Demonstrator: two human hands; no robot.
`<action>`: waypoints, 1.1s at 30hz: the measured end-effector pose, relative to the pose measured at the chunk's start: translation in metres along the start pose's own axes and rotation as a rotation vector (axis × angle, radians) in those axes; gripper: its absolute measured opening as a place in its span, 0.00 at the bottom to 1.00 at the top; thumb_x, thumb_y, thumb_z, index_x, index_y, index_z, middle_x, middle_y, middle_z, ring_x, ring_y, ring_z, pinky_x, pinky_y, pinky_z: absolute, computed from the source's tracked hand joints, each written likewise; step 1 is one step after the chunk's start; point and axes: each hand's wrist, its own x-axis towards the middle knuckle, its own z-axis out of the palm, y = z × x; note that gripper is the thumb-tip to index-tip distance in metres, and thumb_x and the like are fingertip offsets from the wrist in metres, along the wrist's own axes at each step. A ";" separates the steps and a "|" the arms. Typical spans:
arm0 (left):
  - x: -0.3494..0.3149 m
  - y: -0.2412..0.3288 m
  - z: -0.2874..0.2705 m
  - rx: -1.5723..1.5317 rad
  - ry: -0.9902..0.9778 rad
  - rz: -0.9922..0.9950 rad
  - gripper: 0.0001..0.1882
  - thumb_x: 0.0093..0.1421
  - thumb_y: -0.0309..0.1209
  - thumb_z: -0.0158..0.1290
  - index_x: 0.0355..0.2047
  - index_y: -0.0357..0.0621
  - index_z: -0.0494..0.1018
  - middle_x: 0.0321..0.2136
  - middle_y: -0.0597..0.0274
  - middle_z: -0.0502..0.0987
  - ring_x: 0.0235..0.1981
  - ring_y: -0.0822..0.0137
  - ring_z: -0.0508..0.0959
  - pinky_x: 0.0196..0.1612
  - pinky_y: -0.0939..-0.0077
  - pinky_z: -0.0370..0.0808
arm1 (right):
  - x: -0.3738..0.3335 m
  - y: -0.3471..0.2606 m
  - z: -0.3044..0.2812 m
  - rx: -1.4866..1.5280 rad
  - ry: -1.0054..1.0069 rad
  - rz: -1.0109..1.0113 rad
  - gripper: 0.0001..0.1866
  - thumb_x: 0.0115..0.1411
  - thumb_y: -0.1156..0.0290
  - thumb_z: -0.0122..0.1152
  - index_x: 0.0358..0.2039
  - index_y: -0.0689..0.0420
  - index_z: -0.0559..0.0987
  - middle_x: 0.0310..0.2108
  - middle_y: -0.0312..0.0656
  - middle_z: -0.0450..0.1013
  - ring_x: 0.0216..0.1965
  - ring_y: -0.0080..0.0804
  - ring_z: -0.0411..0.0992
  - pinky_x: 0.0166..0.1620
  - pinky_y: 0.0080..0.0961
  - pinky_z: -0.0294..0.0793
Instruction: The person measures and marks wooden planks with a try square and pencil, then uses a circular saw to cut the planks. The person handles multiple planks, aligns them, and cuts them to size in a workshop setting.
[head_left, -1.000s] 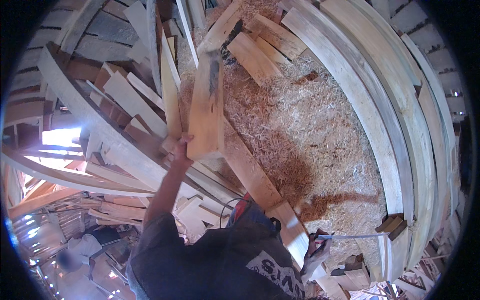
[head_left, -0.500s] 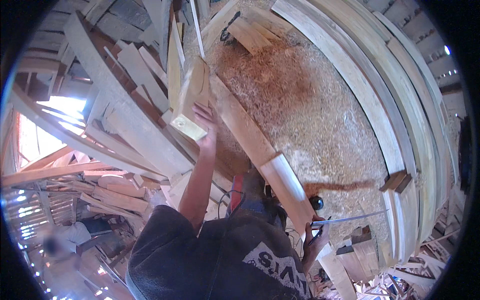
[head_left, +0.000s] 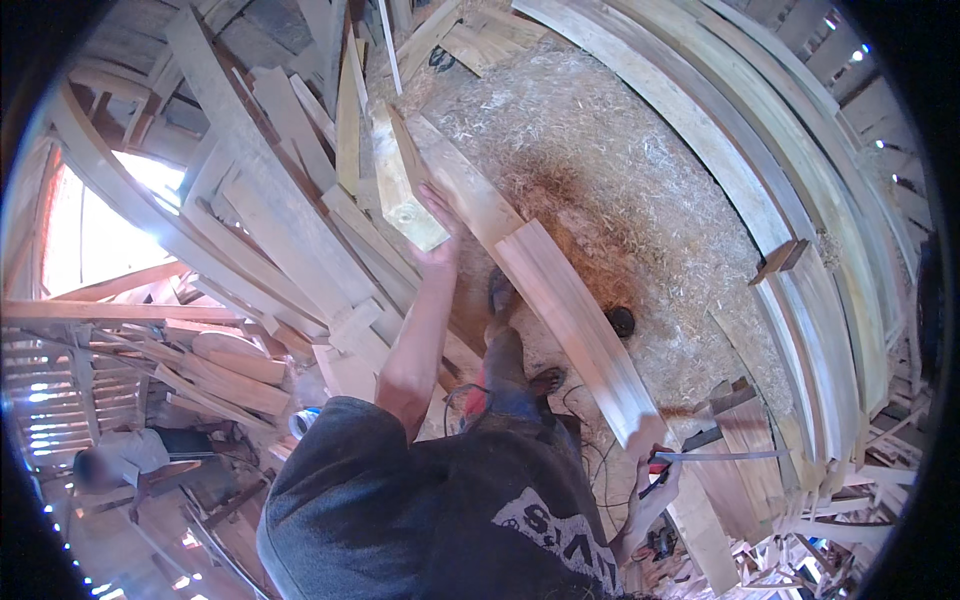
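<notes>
My left hand (head_left: pixel 440 228) grips the near end of a thick pale wooden block (head_left: pixel 405 180), fingers wrapped along its right side. The block is tilted, its squared end facing me, beside the far end of a long plank (head_left: pixel 462 182). Another smooth, slightly curved board (head_left: pixel 570 310) lies over that plank, running toward my right side. Low on the right, my right hand (head_left: pixel 655 482) is closed on what looks like a tape measure (head_left: pixel 720 456), with red and dark parts at the hand and a thin pale blade stretching right. The hand is next to the board's near end.
Shavings and sawdust (head_left: pixel 640 190) cover the ground, with a round dark object (head_left: pixel 620 321) by the board. Long curved timbers (head_left: pixel 700 130) rise along the right. Leaning planks (head_left: pixel 260 210) crowd the left. Cables (head_left: pixel 597 450) lie near my feet. Another person (head_left: pixel 130 455) is at lower left.
The view has shifted, showing more of my legs and feet. My left hand still grips the block. My right hand appears lower and farther right, and the thin blade now points more level.
</notes>
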 end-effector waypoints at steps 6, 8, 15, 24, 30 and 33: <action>-0.024 -0.027 -0.036 0.056 0.103 0.076 0.24 0.69 0.43 0.48 0.60 0.46 0.76 0.57 0.53 0.79 0.58 0.59 0.81 0.57 0.60 0.83 | -0.003 0.004 -0.010 0.013 -0.041 -0.004 0.16 0.59 0.80 0.66 0.49 0.63 0.79 0.38 0.42 0.77 0.38 0.29 0.73 0.48 0.28 0.73; -0.030 -0.042 -0.041 0.014 0.124 0.047 0.22 0.68 0.43 0.51 0.57 0.48 0.78 0.55 0.56 0.81 0.58 0.62 0.81 0.57 0.63 0.83 | 0.001 -0.006 -0.009 0.025 -0.100 0.058 0.16 0.60 0.82 0.66 0.50 0.63 0.78 0.40 0.42 0.78 0.39 0.28 0.73 0.49 0.27 0.73; -0.022 -0.052 -0.043 0.060 0.071 0.127 0.25 0.67 0.44 0.53 0.59 0.43 0.75 0.57 0.51 0.78 0.60 0.60 0.78 0.59 0.62 0.80 | 0.018 -0.011 -0.001 0.035 -0.092 -0.058 0.18 0.58 0.83 0.67 0.50 0.63 0.79 0.41 0.43 0.79 0.38 0.29 0.74 0.51 0.27 0.73; 0.029 -0.076 0.045 0.289 0.265 0.253 0.40 0.71 0.60 0.38 0.77 0.56 0.48 0.76 0.43 0.43 0.77 0.41 0.46 0.75 0.26 0.44 | 0.034 -0.006 0.001 0.026 -0.118 -0.095 0.17 0.57 0.82 0.69 0.48 0.62 0.79 0.41 0.42 0.79 0.36 0.27 0.73 0.49 0.27 0.74; 0.052 -0.082 0.068 0.268 0.247 0.220 0.44 0.70 0.64 0.36 0.77 0.54 0.47 0.77 0.42 0.42 0.78 0.42 0.44 0.74 0.26 0.45 | 0.042 0.001 0.002 0.058 -0.062 -0.130 0.18 0.57 0.80 0.70 0.49 0.61 0.79 0.38 0.41 0.80 0.31 0.27 0.74 0.45 0.28 0.75; 0.053 -0.080 0.073 0.262 0.282 0.191 0.44 0.70 0.64 0.37 0.77 0.52 0.47 0.77 0.43 0.42 0.78 0.43 0.43 0.75 0.27 0.45 | 0.041 0.007 0.003 0.053 -0.014 -0.171 0.18 0.56 0.80 0.71 0.48 0.60 0.79 0.37 0.41 0.80 0.29 0.28 0.76 0.44 0.28 0.76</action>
